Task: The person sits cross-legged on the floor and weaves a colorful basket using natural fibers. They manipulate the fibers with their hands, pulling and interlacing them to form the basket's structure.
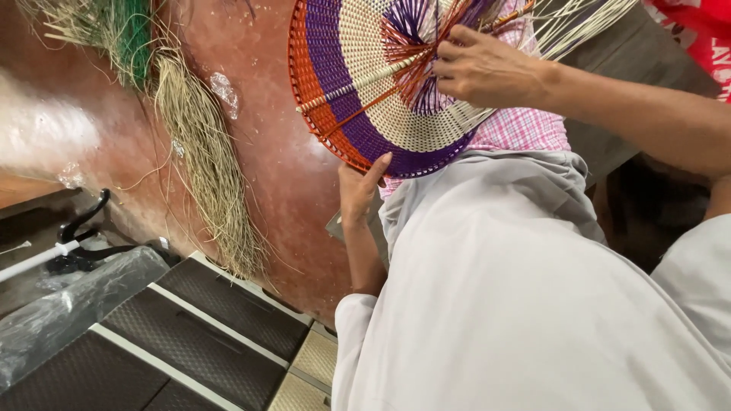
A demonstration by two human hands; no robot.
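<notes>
A round woven piece (346, 84) with orange, purple and cream bands is held upright above my lap. My left hand (360, 190) grips its lower rim, thumb on the purple edge. My right hand (483, 68) rests on the face near the centre, fingers pinched on thin orange and purple strands (403, 46) that fan out there. Loose cream strands (586, 23) stick out past the top right. A pink checked cloth (525, 129) lies behind the piece on my lap.
A bundle of dry straw-like fibre (202, 144) lies on the reddish floor (282, 175) at left, with green strands (135, 34) above it. Dark ribbed mats (213, 327), a clear plastic-wrapped roll (68, 312) and a black-and-white handle (61, 247) sit at lower left.
</notes>
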